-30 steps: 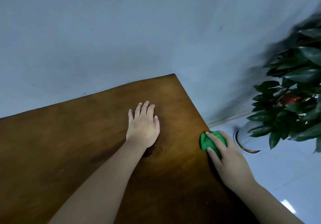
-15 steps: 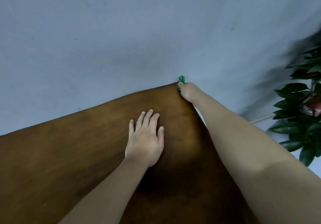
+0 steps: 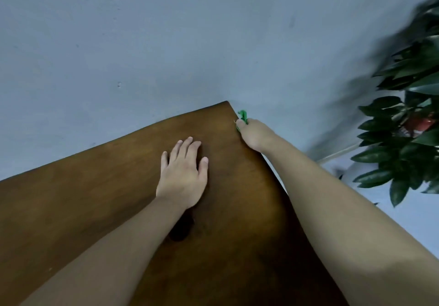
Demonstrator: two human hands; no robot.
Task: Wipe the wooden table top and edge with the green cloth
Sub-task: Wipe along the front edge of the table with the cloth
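The brown wooden table top fills the lower left, its far right corner against the wall. My left hand lies flat on the top with fingers spread, holding nothing. My right hand is stretched out along the table's right edge, just short of the far corner, and grips the green cloth. Only a small bit of cloth sticks out past my fingers; the rest is hidden by the hand. The thumb rests on the top surface at the edge.
A grey-blue wall stands directly behind the table. A potted plant with dark leaves stands to the right, on the pale floor beside the table's right edge.
My right hand slid the cloth along the right edge from mid-table up to the far corner, and has now drawn back slightly from the corner. The left hand stayed put.
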